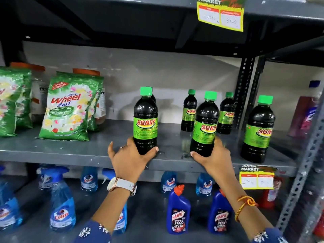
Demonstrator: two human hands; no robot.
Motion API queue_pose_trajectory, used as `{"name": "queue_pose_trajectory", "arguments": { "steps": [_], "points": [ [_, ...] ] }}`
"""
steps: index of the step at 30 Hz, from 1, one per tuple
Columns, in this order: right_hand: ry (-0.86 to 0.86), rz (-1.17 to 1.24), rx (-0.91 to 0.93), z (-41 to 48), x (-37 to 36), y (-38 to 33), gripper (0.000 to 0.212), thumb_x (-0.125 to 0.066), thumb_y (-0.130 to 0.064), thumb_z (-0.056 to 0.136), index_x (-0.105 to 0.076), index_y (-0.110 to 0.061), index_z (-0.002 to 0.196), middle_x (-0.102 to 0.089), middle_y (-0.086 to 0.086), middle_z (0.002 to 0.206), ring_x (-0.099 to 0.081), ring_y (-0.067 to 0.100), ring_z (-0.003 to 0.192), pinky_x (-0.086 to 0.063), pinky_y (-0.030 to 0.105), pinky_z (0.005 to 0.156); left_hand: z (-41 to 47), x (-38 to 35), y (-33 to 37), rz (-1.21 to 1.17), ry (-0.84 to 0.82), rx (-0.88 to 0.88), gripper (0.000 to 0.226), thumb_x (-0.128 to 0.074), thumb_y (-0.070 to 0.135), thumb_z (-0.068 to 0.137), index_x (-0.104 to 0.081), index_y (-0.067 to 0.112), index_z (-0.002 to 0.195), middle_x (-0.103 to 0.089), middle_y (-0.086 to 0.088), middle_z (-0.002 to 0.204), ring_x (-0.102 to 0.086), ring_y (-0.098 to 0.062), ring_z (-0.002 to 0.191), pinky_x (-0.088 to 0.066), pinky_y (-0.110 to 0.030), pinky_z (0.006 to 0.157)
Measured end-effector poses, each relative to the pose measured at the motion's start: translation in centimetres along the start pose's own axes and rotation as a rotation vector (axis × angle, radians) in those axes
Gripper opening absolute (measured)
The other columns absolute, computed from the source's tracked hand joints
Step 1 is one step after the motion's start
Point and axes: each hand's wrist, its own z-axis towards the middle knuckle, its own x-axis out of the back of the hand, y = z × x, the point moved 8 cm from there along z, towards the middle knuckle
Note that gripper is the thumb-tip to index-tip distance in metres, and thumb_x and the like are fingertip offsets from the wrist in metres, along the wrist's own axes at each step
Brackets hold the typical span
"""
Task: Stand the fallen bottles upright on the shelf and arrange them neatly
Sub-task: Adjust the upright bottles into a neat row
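Now, left hand gripping upright btl, right hand gripping 2nd btl, grey shelf

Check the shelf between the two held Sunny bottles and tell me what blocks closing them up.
Nothing visible does. The shelf is bare between the bottle in the left hand and the bottle in the right hand. Two rear bottles stand farther back.
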Motion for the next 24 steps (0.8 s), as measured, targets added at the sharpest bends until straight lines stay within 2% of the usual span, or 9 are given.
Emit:
{"name": "queue_pose_trajectory", "arguments": {
  "steps": [3, 8, 10, 12, 14, 17, 19, 21, 24],
  "points": [
    [-0.001, -0.023, 0.011, 0.2, -0.2, 0.2, 0.064, -0.082, -0.025, 0.066, -0.049, -0.005, 0.117, -0.067, 0.014, 0.109, -0.064, 0.029, 0.097, -0.051, 0.031, 0.08, -0.1, 0.1, 0.0, 0.005, -0.014, 0.012, 0.084, -0.026, 0.088, 0.061, -0.054, 0.017, 0.095, -0.066, 0.001, 0.065, -0.067, -0.021, 0.076, -0.006, -0.04, 0.111],
    [-0.015, -0.036, 0.025, 0.4, -0.5, 0.6, 0.066, -0.081, -0.03, 0.067, -0.047, -0.006, 0.118, -0.065, 0.012, 0.11, -0.064, 0.029, 0.1, -0.053, 0.038, 0.082, -0.4, 0.5, 0.3, -0.028, -0.021, 0.011, 0.092, -0.025, 0.091, 0.058, -0.055, 0.016, 0.103, -0.069, -0.001, 0.071, -0.067, -0.022, 0.083, -0.005, -0.041, 0.112],
    [-0.031, -0.007, 0.038, 0.2, -0.5, 0.5, 0.076, -0.081, -0.037, 0.065, -0.044, -0.008, 0.125, -0.063, 0.012, 0.116, -0.061, 0.029, 0.107, -0.052, 0.04, 0.087, -0.5, 0.7, 0.3, -0.072, 0.013, -0.002, 0.108, -0.03, 0.092, 0.057, -0.049, 0.009, 0.123, -0.071, -0.011, 0.097, -0.064, -0.027, 0.1, -0.008, -0.043, 0.112],
    [-0.022, 0.084, 0.047, -0.4, 0.3, 0.6, 0.099, -0.081, -0.048, 0.062, -0.031, -0.012, 0.14, -0.051, 0.011, 0.135, -0.049, 0.027, 0.125, -0.044, 0.041, 0.101, -0.9, 1.3, 0.8, -0.145, 0.069, 0.009, 0.123, -0.038, 0.089, 0.056, -0.029, 0.001, 0.141, -0.052, -0.021, 0.132, -0.048, -0.034, 0.124, -0.015, -0.05, 0.111],
    [0.075, 0.203, 0.109, -1.8, 2.7, 0.6, 0.105, -0.078, -0.051, 0.062, -0.024, -0.015, 0.144, -0.037, 0.007, 0.145, -0.037, 0.021, 0.134, -0.035, 0.037, 0.109, -2.1, 2.9, 2.3, -0.262, 0.191, -0.001, 0.119, -0.046, 0.082, 0.062, -0.022, -0.001, 0.144, -0.038, -0.023, 0.143, -0.036, -0.038, 0.132, -0.027, -0.056, 0.107],
    [0.399, 0.226, 0.27, -3.5, 9.3, 2.2, 0.084, -0.079, -0.047, 0.064, -0.038, -0.014, 0.131, -0.041, 0.004, 0.126, -0.045, 0.019, 0.119, -0.038, 0.026, 0.103, -5.0, 4.6, 7.8, -0.43, 0.336, -0.139, 0.097, -0.053, 0.066, 0.076, -0.029, -0.001, 0.141, -0.04, -0.02, 0.142, -0.038, -0.034, 0.13, -0.036, -0.051, 0.104],
    [0.533, 0.249, 0.144, -2.6, 12.7, 6.1, 0.092, -0.078, -0.054, 0.059, -0.038, -0.011, 0.13, -0.043, 0.01, 0.125, -0.046, 0.023, 0.118, -0.036, 0.025, 0.102, -6.3, 3.6, 11.6, -0.471, 0.287, -0.203, 0.094, -0.053, 0.065, 0.078, -0.031, -0.002, 0.14, -0.043, -0.018, 0.14, -0.042, -0.032, 0.127, -0.037, -0.047, 0.104],
    [0.425, 0.296, -0.076, -0.5, 13.7, 10.0, 0.113, -0.082, -0.059, 0.05, -0.03, -0.011, 0.138, -0.042, 0.01, 0.136, -0.043, 0.022, 0.127, -0.032, 0.024, 0.103, -6.9, 1.3, 14.5, -0.429, 0.181, -0.182, 0.104, -0.05, 0.073, 0.073, -0.028, -0.002, 0.141, -0.044, -0.02, 0.14, -0.046, -0.034, 0.125, -0.035, -0.048, 0.105],
    [0.145, 0.187, -0.183, 1.2, 12.6, 12.1, 0.112, -0.086, -0.044, 0.054, -0.027, -0.013, 0.143, -0.046, 0.011, 0.142, -0.043, 0.022, 0.131, -0.035, 0.031, 0.103, -7.2, -2.3, 16.5, -0.291, 0.08, -0.096, 0.117, -0.045, 0.082, 0.065, -0.029, -0.007, 0.139, -0.053, -0.025, 0.131, -0.056, -0.034, 0.116, -0.025, -0.05, 0.11]
  ]
}}
